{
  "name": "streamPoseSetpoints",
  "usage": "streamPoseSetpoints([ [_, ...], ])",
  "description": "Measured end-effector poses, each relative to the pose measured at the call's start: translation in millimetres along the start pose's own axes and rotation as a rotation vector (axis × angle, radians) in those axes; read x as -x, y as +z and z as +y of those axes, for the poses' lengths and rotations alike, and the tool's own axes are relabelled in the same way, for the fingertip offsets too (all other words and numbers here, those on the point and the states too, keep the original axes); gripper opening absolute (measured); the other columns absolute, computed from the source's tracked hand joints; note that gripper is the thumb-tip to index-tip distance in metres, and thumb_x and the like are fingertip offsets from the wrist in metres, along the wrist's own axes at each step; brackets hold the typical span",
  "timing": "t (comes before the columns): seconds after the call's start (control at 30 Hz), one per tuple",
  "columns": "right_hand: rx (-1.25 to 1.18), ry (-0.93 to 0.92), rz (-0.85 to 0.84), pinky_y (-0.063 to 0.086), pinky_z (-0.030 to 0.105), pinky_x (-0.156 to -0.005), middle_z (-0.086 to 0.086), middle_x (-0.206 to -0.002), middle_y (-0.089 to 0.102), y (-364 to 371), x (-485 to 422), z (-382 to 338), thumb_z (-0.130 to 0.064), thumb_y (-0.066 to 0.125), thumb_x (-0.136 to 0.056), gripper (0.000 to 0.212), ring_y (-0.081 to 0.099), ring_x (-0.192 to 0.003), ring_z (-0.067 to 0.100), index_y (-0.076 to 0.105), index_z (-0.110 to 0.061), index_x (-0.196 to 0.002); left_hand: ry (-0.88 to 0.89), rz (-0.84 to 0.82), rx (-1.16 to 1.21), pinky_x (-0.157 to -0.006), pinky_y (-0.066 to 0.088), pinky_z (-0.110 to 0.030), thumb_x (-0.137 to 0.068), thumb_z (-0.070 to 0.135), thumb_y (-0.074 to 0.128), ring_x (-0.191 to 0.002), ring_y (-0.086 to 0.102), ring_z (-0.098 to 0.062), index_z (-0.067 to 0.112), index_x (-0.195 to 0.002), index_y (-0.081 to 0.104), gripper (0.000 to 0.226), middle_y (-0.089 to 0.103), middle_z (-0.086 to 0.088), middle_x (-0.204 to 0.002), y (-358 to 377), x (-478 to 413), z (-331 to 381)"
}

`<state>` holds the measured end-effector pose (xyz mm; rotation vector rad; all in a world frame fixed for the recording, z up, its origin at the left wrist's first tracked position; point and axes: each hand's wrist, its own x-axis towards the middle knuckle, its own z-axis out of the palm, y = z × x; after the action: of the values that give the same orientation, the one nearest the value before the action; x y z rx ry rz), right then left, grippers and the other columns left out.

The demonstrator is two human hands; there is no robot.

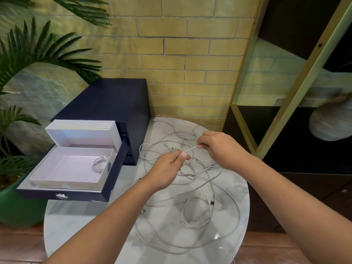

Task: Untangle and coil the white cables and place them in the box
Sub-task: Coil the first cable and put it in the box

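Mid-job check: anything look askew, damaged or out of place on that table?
Nothing damaged or spilled. Only the white cables sprawl tangled across the table, one loop running close to its right rim. One coiled cable lies in the box.

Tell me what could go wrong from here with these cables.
1. The left hand and right hand both pinch one strand of the tangled white cables; pulling them apart may tighten a knot.
2. Loose loops lie near the front edge of the round marble table, so tugging might drag them off.
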<state>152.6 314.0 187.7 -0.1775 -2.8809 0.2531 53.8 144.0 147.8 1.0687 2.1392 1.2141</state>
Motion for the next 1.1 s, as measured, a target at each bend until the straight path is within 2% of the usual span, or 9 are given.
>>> streamPoseSetpoints([
  [0.17, -0.191, 0.061, -0.018, 0.046, 0.038, -0.081, 0.002, -0.092, 0.062, 3.5, -2.0, 0.5, -0.019, 0.049, -0.099, 0.019, 0.055, -0.089, 0.019, 0.065, -0.010, -0.096, -0.038, 0.031, 0.258, -0.059, 0.034, -0.025, -0.102, 0.027, 0.042, -0.054, 0.039, -0.006, 0.020, -0.089, 0.068, 0.031, 0.044, 0.012, -0.058, 2.2, 1.8, 3.1],
  [0.37, -0.382, 0.225, -0.038, 0.043, 0.031, -0.066, -0.003, -0.081, 0.063, 2.6, -3.0, -1.0, -0.024, 0.050, -0.098, 0.017, 0.055, -0.072, 0.016, 0.062, -0.015, -0.091, -0.033, 0.047, 0.416, -0.051, 0.031, -0.017, -0.104, 0.024, 0.036, -0.048, 0.033, -0.005, 0.013, -0.093, 0.067, 0.034, 0.035, 0.012, -0.052, 2.8, 4.0, 20.8],
  [0.5, -0.403, 0.253, -0.029, 0.040, 0.023, -0.064, -0.007, -0.082, 0.059, 7.5, -4.8, 1.1, -0.013, 0.052, -0.097, 0.008, 0.053, -0.074, 0.010, 0.060, -0.014, -0.095, -0.065, 0.018, 0.512, -0.054, 0.032, -0.021, -0.105, 0.025, 0.032, -0.047, 0.032, -0.006, 0.012, -0.100, 0.067, 0.038, 0.034, 0.011, -0.053, 4.7, 2.2, 24.8],
  [0.57, -0.409, 0.256, -0.036, 0.040, 0.025, -0.064, 0.000, -0.087, 0.062, 10.5, -6.7, 1.4, -0.014, 0.052, -0.096, 0.010, 0.053, -0.077, 0.014, 0.062, -0.012, -0.097, -0.065, 0.011, 0.549, -0.055, 0.032, -0.023, -0.105, 0.025, 0.031, -0.047, 0.032, -0.006, 0.013, -0.099, 0.067, 0.039, 0.035, 0.010, -0.053, 5.4, 1.2, 26.1],
  [0.7, -0.520, 0.306, -0.087, 0.050, 0.044, -0.074, 0.007, -0.091, 0.068, 17.9, -7.9, 0.3, -0.030, 0.049, -0.098, 0.022, 0.062, -0.081, 0.027, 0.065, -0.015, -0.095, -0.045, 0.034, 0.647, -0.055, 0.035, -0.023, -0.105, 0.020, 0.029, -0.049, 0.032, -0.008, 0.012, -0.102, 0.067, 0.038, 0.036, 0.007, -0.055, 2.2, -4.0, 30.0],
  [0.77, -0.597, 0.343, -0.109, 0.050, 0.038, -0.074, 0.005, -0.090, 0.068, 23.1, -8.0, -3.5, -0.030, 0.046, -0.100, 0.026, 0.062, -0.077, 0.022, 0.065, -0.013, -0.092, -0.052, 0.034, 0.716, -0.057, 0.036, -0.024, -0.104, 0.017, 0.030, -0.051, 0.034, -0.009, 0.011, -0.107, 0.065, 0.035, 0.041, 0.007, -0.056, 0.5, -6.2, 31.4],
  [0.87, -0.713, 0.381, -0.187, 0.049, 0.023, -0.070, -0.002, -0.089, 0.066, 31.9, -6.0, -13.4, -0.020, 0.042, -0.101, 0.022, 0.059, -0.074, 0.010, 0.062, -0.014, -0.096, -0.061, -0.002, 0.778, -0.061, 0.039, -0.024, -0.104, 0.015, 0.030, -0.054, 0.041, -0.009, 0.012, -0.114, 0.060, 0.031, 0.050, 0.008, -0.058, 1.9, -8.5, 33.5],
  [1.0, -0.818, 0.444, -0.394, 0.055, 0.034, -0.078, -0.003, -0.102, 0.067, 41.1, 3.1, -23.9, -0.023, 0.042, -0.101, 0.018, 0.068, -0.081, 0.019, 0.058, -0.018, -0.108, -0.062, -0.038, 0.739, -0.064, 0.038, -0.033, -0.105, 0.014, 0.032, -0.059, 0.051, -0.010, 0.015, -0.127, 0.052, 0.030, 0.061, 0.007, -0.067, 6.1, -11.0, 30.4],
  [1.1, -0.785, 0.463, -0.504, 0.056, 0.033, -0.071, -0.001, -0.098, 0.071, 47.9, 8.6, -30.0, -0.022, 0.046, -0.099, 0.019, 0.062, -0.068, 0.016, 0.059, -0.011, -0.106, -0.074, -0.016, 0.706, -0.063, 0.050, -0.024, -0.104, 0.010, 0.034, -0.064, 0.060, -0.005, 0.014, -0.134, 0.047, 0.033, 0.069, 0.004, -0.082, 6.2, -11.5, 31.1],
])
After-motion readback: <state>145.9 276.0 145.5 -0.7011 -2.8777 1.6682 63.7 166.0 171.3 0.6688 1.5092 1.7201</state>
